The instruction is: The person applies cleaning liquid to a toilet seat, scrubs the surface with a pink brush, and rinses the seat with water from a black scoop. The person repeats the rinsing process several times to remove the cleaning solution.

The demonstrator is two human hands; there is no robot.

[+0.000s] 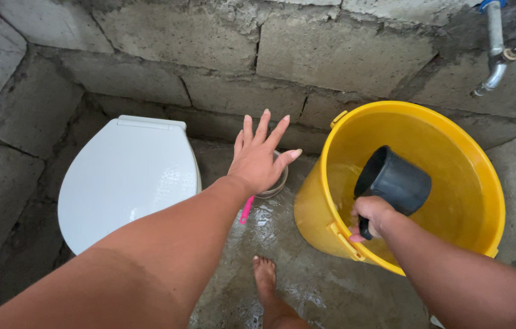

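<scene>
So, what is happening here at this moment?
A person stands barefoot on a wet concrete floor beside a white toilet with its lid closed. The right hand grips the handle of a black dipper inside a yellow bucket that holds some water. The left hand is open, fingers spread, in the air above a small clear container and a pink object.

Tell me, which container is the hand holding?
The black dipper, gripped by the right hand inside the yellow bucket. The clear container sits untouched behind the left hand.
</scene>
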